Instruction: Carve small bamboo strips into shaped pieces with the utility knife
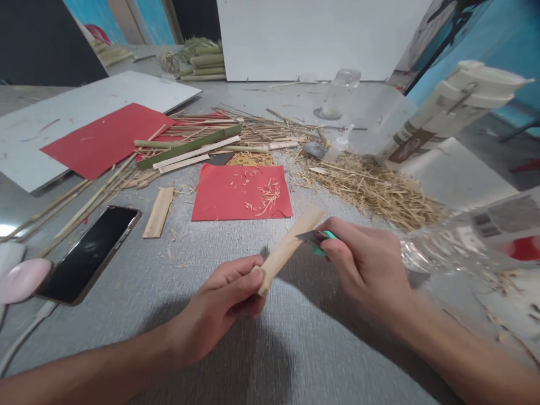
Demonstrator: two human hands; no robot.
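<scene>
My left hand (234,289) is closed round the near end of a flat, pale strip of bamboo or wood (284,253), which slants up and away to the right. A box cutter (323,237) with a green handle is gripped in my right hand (369,259). Its dark blade lies against the strip's right side, around the middle or slightly beyond. Just past the strip, a red sheet (240,194) on the table carries thin curled shavings (270,194). Part of the cutter's handle is hidden by my right fingers.
A phone (90,253) and a short wood piece (158,212) lie left. Split sticks (198,143) and a straw heap (371,188) spread behind. At right stand a white tumbler (447,112) and a clear plastic bottle (472,236) on its side, close to my right hand.
</scene>
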